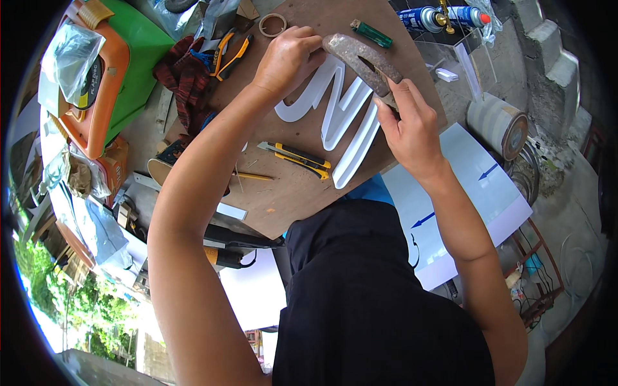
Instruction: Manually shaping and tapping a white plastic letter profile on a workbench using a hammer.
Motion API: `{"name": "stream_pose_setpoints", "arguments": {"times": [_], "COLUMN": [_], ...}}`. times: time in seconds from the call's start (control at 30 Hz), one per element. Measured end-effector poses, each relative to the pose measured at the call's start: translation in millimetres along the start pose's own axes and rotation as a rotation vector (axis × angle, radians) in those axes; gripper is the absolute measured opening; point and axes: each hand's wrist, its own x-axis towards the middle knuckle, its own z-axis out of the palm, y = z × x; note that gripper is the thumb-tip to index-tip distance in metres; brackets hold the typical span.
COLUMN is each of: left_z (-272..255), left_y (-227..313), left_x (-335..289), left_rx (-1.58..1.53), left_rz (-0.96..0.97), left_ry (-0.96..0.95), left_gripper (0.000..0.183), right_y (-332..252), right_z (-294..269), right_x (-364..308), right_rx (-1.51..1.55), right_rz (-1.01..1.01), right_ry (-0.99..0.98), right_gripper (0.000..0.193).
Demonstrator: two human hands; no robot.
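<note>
A white zigzag channel-shaped piece with raised edges point(329, 122) lies on the brown board point(257, 193). Over its far end is a rough, grey-brown curved metal-looking piece with a slot point(360, 59). My right hand point(412, 125) pinches the near right end of this curved piece between thumb and fingers. Beside its far left end, my left hand point(290, 58) is closed, fingers curled by the white piece's far edge; what they grip is hidden. Nearer to me on the board rest a yellow-and-black utility knife point(297, 158) and a thin yellow stick point(254, 175).
Yellow-and-black pliers point(230, 56), a tape roll point(272, 25) and a green lighter point(371, 33) lie toward the board's far side. A dark red cloth point(183, 77) and a green-and-orange container point(122, 71) are left. A white sheet with blue arrows point(463, 193) and a can point(496, 125) are right.
</note>
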Motion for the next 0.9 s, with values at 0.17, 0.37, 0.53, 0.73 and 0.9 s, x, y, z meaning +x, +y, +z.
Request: {"name": "stream_pose_setpoints", "arguments": {"times": [0.17,0.37,0.53,0.73,0.9], "left_z": [-2.9,-2.9,-2.2,-1.4,-8.0], "left_y": [2.9,2.2,4.0,5.6,7.7], "left_x": [0.6,-1.7,-0.6,0.5,1.4], "left_rx": [-0.021,-0.025,0.000,-0.020,-0.123], "left_rz": [-0.002,-0.017,-0.014,-0.015,-0.156], "left_ry": [-0.026,-0.017,-0.017,-0.007,-0.071], "left_gripper": [0.019,0.022,0.019,0.020,0.038], "right_y": [2.0,-0.8,-1.5,3.5,-2.3], "right_z": [5.6,6.6,7.9,5.9,-17.0], "right_x": [0.4,-1.1,-4.5,-3.6,-4.0], "right_rx": [-0.046,-0.075,0.000,0.001,0.053], "right_rz": [0.078,0.071,0.037,0.059,0.109], "right_ry": [-0.095,-0.046,0.018,0.026,0.164], "right_gripper": [0.048,0.047,0.046,0.045,0.038]}}
